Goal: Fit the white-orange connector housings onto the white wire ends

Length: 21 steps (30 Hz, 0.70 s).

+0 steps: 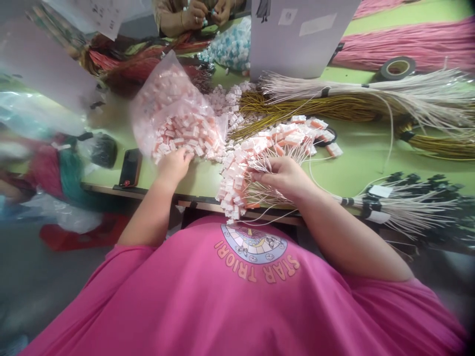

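My left hand [173,165] reaches into the mouth of a clear plastic bag [163,99] full of small pink-and-white connectors [187,134], its fingers curled down among the loose ones. My right hand [282,177] is closed around a bunch of thin white wires [260,195] that end in the same kind of connectors. A heap of finished wired connectors [293,134] lies spread on the green table [356,158] just behind that hand.
Bundles of white wires [371,89] and yellow wires [334,110] lie across the table, with black-tipped white wires [404,200] at right. A black phone [129,168] sits by the table edge. A tape roll [397,67], pink wire bundles [408,44] and another person's hands [208,12] are beyond.
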### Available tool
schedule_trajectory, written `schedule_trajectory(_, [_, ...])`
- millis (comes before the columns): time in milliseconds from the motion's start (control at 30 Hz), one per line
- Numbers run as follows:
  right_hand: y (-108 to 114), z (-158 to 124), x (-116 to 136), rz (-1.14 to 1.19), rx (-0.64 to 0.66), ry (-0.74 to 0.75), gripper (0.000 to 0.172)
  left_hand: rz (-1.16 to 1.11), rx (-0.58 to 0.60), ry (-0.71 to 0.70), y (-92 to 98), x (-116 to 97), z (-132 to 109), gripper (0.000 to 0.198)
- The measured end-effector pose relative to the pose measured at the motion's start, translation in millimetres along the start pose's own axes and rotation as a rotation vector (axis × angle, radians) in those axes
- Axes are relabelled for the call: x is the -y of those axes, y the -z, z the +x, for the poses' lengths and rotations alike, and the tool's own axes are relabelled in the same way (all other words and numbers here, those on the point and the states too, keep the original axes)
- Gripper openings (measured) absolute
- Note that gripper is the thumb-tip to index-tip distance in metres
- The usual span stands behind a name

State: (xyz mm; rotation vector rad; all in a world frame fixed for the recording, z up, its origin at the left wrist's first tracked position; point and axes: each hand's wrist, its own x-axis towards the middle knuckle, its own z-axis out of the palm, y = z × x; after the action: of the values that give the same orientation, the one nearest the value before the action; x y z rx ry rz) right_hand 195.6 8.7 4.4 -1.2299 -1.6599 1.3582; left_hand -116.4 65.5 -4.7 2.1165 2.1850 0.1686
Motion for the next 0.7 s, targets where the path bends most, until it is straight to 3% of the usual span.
schedule_trajectory(133, [-2, 0, 1, -0.002, 0.010, -0.025, 0.013, -0.043, -0.021, -0.033, -4.5, 2, 3, 0.015])
schedule_trajectory(200, [-2, 1, 2, -0.046, 0.027, -0.012, 0.014, -0.150, -0.038, -0.054, 2.3, -6, -5, 0.004])
schedule_trajectory(267, [-3, 1, 2, -0.080, 0.033, 0.006, 0.014, -0.278, -0.041, -0.094, 13.0, -17, -16, 0.007])
schedule_trajectory(333, [-3, 1, 3, -0.120, 0.021, 0.017, 0.016, -0.488, 0.038, -0.158, 23.4, -34, -30, 0.015])
schedule_trajectory(433, [-5, -1, 5, -0.160, -0.007, 0.031, 0.021, -0.940, 0.331, -0.231, 30.6, -64, -51, 0.024])
schedule_trajectory(500, [-7, -2, 7, -0.138, -0.025, 0.053, 0.022, -1.137, 0.467, -0.227, 28.9, -82, -60, 0.023])
schedule_trajectory(700, [-14, -6, 9, -0.150, -0.094, 0.137, 0.020, -1.209, 0.533, -0.128, 18.9, -106, -65, 0.021])
